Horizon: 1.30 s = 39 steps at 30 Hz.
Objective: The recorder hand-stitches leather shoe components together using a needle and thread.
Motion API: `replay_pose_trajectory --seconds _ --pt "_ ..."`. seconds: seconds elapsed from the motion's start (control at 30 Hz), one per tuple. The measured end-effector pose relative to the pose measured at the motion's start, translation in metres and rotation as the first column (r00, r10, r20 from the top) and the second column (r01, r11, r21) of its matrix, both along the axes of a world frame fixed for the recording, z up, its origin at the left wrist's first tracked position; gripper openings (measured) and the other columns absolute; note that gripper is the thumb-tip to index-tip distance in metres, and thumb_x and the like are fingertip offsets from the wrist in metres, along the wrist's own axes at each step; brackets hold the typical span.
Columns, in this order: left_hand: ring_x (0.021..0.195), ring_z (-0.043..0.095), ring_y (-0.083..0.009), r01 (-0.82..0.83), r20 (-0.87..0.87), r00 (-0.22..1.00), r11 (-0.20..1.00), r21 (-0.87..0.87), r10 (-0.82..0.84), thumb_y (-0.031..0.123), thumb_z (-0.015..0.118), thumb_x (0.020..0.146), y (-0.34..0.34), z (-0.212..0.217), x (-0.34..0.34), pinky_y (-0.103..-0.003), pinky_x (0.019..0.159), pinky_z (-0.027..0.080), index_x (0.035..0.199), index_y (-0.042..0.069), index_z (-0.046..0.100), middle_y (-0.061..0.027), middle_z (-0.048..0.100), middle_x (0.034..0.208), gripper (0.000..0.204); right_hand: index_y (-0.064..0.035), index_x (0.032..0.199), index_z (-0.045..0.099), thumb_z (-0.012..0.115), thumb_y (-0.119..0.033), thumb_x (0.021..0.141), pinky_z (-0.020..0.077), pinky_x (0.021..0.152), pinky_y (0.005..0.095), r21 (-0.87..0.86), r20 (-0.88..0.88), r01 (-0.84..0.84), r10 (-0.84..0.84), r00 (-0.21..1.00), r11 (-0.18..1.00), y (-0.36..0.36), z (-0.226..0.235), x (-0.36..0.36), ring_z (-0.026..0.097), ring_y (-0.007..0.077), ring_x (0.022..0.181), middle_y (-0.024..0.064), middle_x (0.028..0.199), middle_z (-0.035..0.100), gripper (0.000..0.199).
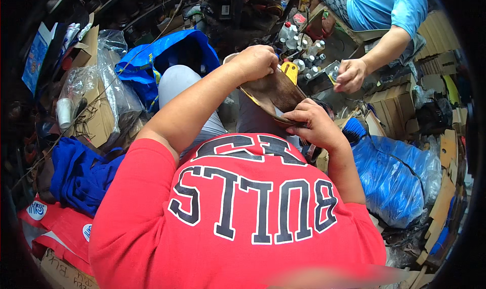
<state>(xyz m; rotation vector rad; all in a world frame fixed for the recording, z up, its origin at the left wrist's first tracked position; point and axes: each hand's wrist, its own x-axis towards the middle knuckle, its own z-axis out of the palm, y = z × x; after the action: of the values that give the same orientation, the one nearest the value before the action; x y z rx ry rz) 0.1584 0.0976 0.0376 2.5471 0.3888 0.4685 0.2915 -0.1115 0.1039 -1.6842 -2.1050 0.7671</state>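
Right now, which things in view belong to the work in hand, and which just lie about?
In use:
- curved brown leather-like piece
- left hand and right hand, gripping it

Apparently lying about:
- open blue bag
- white cup
- crumpled blue cloth
- plastic-wrapped blue bundle

In the grip, the piece (277, 90) has a matt, worn, leather-like face; just beyond the grip, bottles (292, 38) of smooth plastic. Left of the grip, a glossy, creased plastic bag (144, 61); right of the grip, matt cardboard boxes (392, 107) and a bundle (387, 180) in shiny, crinkled plastic
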Motion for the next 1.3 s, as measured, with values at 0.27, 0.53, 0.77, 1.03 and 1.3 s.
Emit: replay_pose_trajectory --seconds 0.27,0.53,0.77,1.03,1.3 --pt "0.084 0.06 -0.0304 -0.175 0.162 0.97 0.984 -0.038 0.179 0.004 0.065 0.071 0.034 -0.023 -0.018 -0.035 0.073 0.05 0.083 0.004 0.063 -0.0134 0.059 0.088 0.012 -0.0069 0.098 0.069 0.077 -0.01 0.067 0.0457 0.078 0.0344 0.122 -0.086 0.152 -0.143 0.986 0.981 -0.009 -0.005 0.013 0.055 0.0253 0.086 0.0085 0.087 0.06 0.032" --pt "0.082 0.062 -0.0288 -0.495 0.162 0.824 0.828 -0.264 0.544 0.018 0.066 0.078 0.067 -0.047 -0.067 -0.037 0.075 0.049 0.089 0.006 0.065 -0.0132 0.063 0.088 0.017 -0.004 0.094 0.068 0.076 -0.008 0.067 0.0448 0.077 0.0349 0.431 -0.01 0.436 -0.479 0.878 0.79 -0.007 -0.033 0.056 0.054 0.0257 0.085 0.0089 0.085 0.055 0.027" --pt "0.085 0.062 -0.0302 -0.51 -0.07 0.858 0.828 -0.232 0.509 0.019 0.067 0.075 0.062 -0.076 -0.088 -0.038 0.078 0.049 0.087 0.006 0.067 -0.0146 0.064 0.086 0.018 -0.0089 0.111 0.067 0.071 -0.011 0.075 0.0427 0.091 0.0372 0.527 0.007 0.602 -0.712 0.702 0.599 -0.009 -0.057 0.102 0.054 0.0293 0.099 0.0132 0.103 0.059 0.037" --pt "0.077 0.063 -0.0272 -0.462 -0.122 0.886 0.872 -0.163 0.447 0.019 0.07 0.074 0.064 -0.077 -0.097 -0.036 0.07 0.049 0.083 0.003 0.066 -0.0146 0.064 0.081 0.019 -0.0029 0.07 0.061 0.067 -0.018 0.083 0.0428 0.064 0.0386 0.376 -0.12 0.578 -0.58 0.805 0.724 0.009 -0.07 0.05 0.056 0.0281 0.069 0.0118 0.071 0.058 0.021" --pt "0.07 0.055 -0.0121 -0.538 -0.118 0.831 0.734 -0.414 0.543 0.023 0.065 0.084 0.134 -0.056 -0.144 -0.028 0.065 0.046 0.097 0.007 0.068 -0.0004 0.061 0.077 0.022 -0.0084 0.104 0.069 0.057 -0.026 0.091 0.0386 0.096 0.0341 0.399 -0.193 0.447 -0.403 0.895 0.801 0.063 -0.072 0.018 0.05 0.0286 0.11 0.0132 0.114 0.057 0.024"
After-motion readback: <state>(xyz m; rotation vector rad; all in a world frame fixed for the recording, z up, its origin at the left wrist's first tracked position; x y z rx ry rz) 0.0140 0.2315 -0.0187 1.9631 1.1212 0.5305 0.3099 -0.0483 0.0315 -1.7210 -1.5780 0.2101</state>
